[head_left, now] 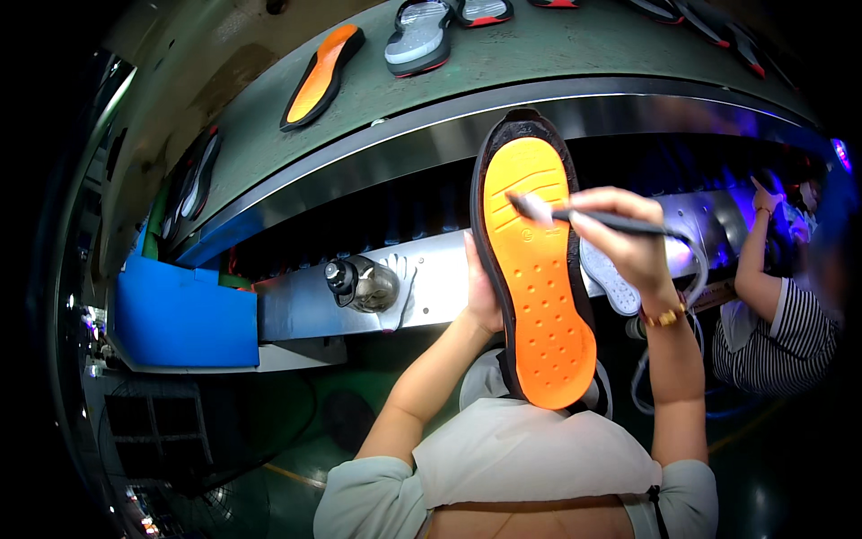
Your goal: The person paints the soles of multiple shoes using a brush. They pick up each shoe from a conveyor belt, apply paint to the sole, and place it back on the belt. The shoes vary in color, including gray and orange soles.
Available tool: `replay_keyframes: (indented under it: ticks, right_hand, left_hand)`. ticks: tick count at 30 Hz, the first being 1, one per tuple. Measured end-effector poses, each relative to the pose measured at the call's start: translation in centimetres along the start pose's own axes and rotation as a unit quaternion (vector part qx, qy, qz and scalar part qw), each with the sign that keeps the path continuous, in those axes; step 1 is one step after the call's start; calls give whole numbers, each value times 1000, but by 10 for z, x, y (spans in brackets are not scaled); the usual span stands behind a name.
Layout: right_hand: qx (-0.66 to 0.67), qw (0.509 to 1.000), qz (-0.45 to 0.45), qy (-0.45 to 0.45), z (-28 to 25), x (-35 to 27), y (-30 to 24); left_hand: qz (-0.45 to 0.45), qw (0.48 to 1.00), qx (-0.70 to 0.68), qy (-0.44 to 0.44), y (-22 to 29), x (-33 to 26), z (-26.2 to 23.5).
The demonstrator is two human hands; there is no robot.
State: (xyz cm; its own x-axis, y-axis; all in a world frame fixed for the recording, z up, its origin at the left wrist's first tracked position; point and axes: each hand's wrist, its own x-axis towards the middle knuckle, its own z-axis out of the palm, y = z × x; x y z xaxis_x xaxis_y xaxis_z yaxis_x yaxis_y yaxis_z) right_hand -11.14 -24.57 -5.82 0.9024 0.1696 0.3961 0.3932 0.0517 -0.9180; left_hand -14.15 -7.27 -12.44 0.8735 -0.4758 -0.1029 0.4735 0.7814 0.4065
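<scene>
A shoe sole with an orange inner face and a raised black rim stands nearly upright before me, toe end away. My left hand grips its left edge, the fingers mostly hidden behind it. My right hand is closed around a black-handled brush, held level from the right. The pale, slightly blurred brush head lies over the ridged forefoot part of the orange face. From the handle's rear end a clear hose curves down past my wrist.
Beyond a metal edge, a green conveyor belt carries an orange-lined sole, a grey sole and several others. On the steel shelf are a clear bottle and a white sole. A blue box stands left; a striped-shirted person works right.
</scene>
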Motion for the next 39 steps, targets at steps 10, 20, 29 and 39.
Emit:
replay_keyframes:
  ticks: [10, 20, 29, 39]
  right_hand:
    - [56, 984, 65, -154, 8, -15, -4]
    - [-78, 967, -56, -234, 7, -23, -21]
    - [-118, 964, -33, -235, -1, -41, -15]
    - [35, 959, -7, -280, -15, -46, -2]
  left_hand:
    - [129, 991, 24, -9, 21, 1, 0]
    - [264, 961, 78, 4, 52, 24, -13]
    - [281, 954, 103, 4, 72, 26, -7]
    - [299, 944, 142, 11, 87, 29, -12]
